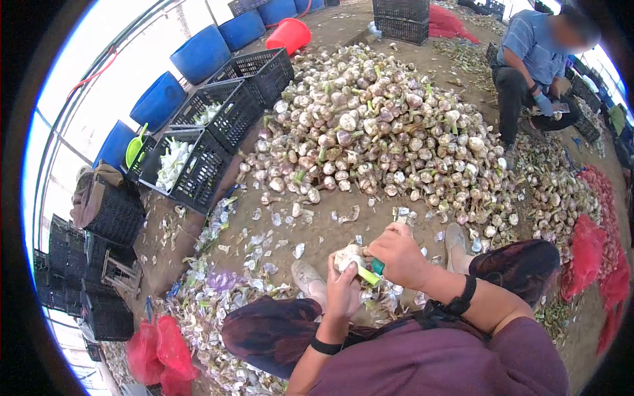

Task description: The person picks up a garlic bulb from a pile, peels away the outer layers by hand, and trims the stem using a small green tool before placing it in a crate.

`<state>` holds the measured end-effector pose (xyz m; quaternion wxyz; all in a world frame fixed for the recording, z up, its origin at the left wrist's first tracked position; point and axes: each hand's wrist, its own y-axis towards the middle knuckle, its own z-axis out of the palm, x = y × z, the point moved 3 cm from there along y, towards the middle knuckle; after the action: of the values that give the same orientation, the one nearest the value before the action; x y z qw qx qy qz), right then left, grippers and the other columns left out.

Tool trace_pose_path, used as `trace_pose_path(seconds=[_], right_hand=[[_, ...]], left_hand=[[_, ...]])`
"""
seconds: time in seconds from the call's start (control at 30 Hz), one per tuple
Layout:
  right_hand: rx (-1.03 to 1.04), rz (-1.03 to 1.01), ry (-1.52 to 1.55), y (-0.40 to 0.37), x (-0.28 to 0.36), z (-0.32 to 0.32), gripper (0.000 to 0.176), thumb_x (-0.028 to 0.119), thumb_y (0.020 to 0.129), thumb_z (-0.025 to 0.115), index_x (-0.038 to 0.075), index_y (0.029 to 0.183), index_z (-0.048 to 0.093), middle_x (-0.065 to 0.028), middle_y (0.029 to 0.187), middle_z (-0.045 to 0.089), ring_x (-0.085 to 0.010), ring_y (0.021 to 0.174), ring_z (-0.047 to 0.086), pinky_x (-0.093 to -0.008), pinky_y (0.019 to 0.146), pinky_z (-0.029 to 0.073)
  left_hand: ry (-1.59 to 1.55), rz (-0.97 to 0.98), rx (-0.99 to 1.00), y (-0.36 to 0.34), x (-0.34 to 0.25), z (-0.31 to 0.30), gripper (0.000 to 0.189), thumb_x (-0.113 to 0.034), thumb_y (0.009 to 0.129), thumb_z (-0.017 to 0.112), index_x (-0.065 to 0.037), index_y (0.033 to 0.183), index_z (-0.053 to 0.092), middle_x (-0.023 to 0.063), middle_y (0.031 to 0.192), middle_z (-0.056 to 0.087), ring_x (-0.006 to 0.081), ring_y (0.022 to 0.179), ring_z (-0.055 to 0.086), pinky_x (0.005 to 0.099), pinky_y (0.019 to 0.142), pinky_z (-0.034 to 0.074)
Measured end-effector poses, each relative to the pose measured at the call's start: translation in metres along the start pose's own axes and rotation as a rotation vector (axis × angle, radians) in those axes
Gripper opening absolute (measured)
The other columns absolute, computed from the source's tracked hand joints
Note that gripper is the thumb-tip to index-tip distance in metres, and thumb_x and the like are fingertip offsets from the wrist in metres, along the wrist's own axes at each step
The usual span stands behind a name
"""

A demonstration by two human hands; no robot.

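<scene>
My left hand [342,290] grips a white garlic bulb [348,256] by its green stem, held up over my knees. My right hand [398,256] is closed around a small tool with a teal handle [377,266] pressed against the bulb. A black band sits on each wrist. A big heap of purple-white garlic bulbs [376,125] lies on the dirt floor in front of me. Peeled skins and scraps [218,297] cover the ground by my feet.
Black plastic crates [198,168] with peeled garlic stand at the left, blue barrels [198,53] behind them, a red bucket [290,33] farther back. Another person in a blue shirt [528,46] squats at the far right. Red mesh sacks [594,251] lie right, red bags [158,356] lower left.
</scene>
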<state>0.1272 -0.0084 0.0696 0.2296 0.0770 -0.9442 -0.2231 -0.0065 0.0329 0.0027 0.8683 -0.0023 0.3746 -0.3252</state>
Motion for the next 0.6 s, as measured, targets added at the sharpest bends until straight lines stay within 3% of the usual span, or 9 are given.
trace_pose_path(seconds=[0.23,0.33,0.6], right_hand=[[0.038,-0.044,-0.05,-0.003,-0.004,-0.001,0.012,0.009,0.069,0.055,0.009,0.081,0.058,-0.0025,0.072,0.057,-0.0191,0.077,0.055,-0.0393,0.086,0.036],[0.037,-0.015,-0.003,-0.004,-0.007,-0.002,0.012,0.01,0.071,0.053,0.009,0.082,0.058,-0.0033,0.073,0.058,-0.0194,0.078,0.056,-0.0385,0.086,0.035],[0.073,-0.014,-0.058,-0.01,-0.005,0.01,0.009,0.011,0.073,0.051,0.008,0.08,0.056,-0.0048,0.07,0.056,-0.0204,0.076,0.055,-0.038,0.086,0.036]], left_hand=[[-0.023,-0.09,0.028,-0.005,0.0,0.004,0.039,-0.002,0.084,0.049,-0.006,0.118,0.032,0.0111,0.11,0.049,0.0214,0.102,0.05,0.0364,0.088,0.042],[-0.034,-0.093,-0.037,-0.005,0.001,0.007,0.033,-0.008,0.084,0.049,-0.003,0.114,0.039,0.0113,0.107,0.052,0.0233,0.1,0.054,0.0377,0.09,0.043],[0.016,-0.037,-0.043,0.001,0.008,-0.005,0.044,0.0,0.083,0.05,-0.008,0.121,0.028,0.0111,0.112,0.046,0.0218,0.102,0.049,0.0375,0.09,0.041]])
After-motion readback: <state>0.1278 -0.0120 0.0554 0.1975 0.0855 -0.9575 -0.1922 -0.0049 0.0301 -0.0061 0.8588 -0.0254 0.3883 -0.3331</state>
